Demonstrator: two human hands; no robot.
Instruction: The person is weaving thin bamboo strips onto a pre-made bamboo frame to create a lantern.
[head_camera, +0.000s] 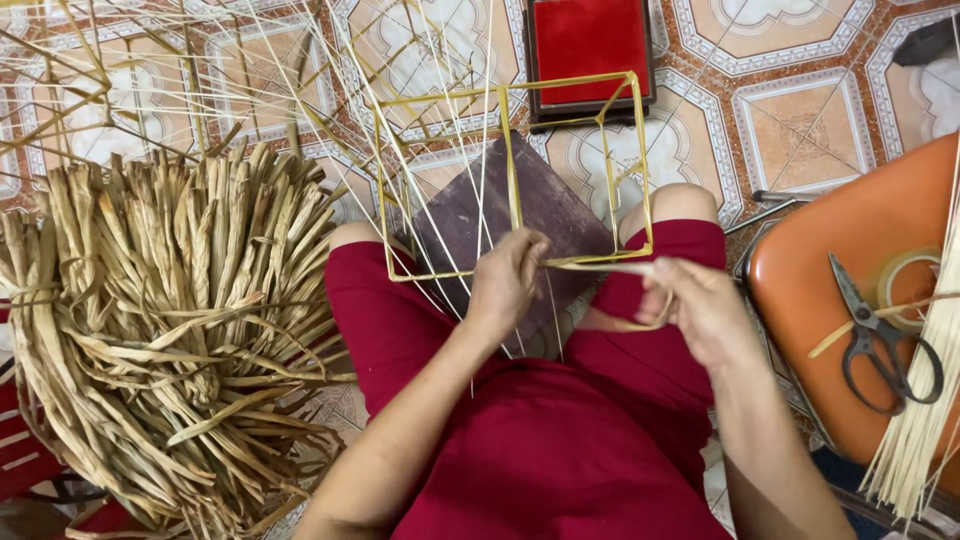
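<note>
while the person sat with red-clothed knees apart over a patterned tile floor (800, 130), the left hand (507, 280) was clenched around the lower bar of a square frame of yellow sticks (512, 170), with thin pale splints rising past its knuckles. the right hand (700, 305), just beside it and not touching, pinched a flat pale strip (600, 266) that ran from its fingers across to the left hand at the frame's edge and looped back under its palm. beyond the left hand, under the frame, lay a dark purplish board (490, 215), and farther off a red cushion (588, 40). well out from the left hand sat a big bundle of dried leaf strips (170, 320). out from the right hand, scissors (875, 335) and a tape roll (908, 285) lay on an orange stool (840, 240).
</note>
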